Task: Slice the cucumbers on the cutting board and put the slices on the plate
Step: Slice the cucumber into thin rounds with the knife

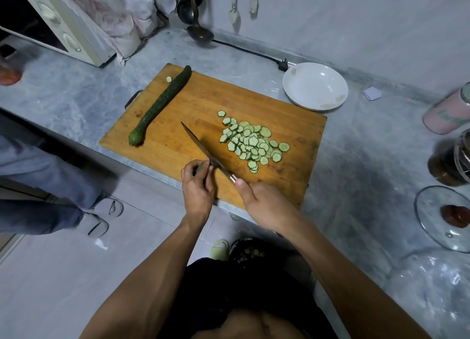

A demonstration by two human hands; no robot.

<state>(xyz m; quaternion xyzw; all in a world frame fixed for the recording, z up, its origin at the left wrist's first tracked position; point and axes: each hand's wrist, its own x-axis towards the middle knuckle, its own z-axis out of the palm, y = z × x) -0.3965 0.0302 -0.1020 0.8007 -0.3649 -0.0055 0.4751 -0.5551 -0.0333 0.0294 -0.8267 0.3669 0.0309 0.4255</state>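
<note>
Cucumber slices (251,142) are heaped right of centre on the wooden cutting board (198,104), which lies on the grey table (356,155). A short cucumber stub (202,166) is pinched at the board's near edge by the curled fingers of the left hand (198,186). A knife (203,150) is gripped by the right hand (262,198), its blade set against the stub. A whole cucumber (159,104) lies at the board's far left. A white plate (315,85) is seen just beyond the far right corner.
</note>
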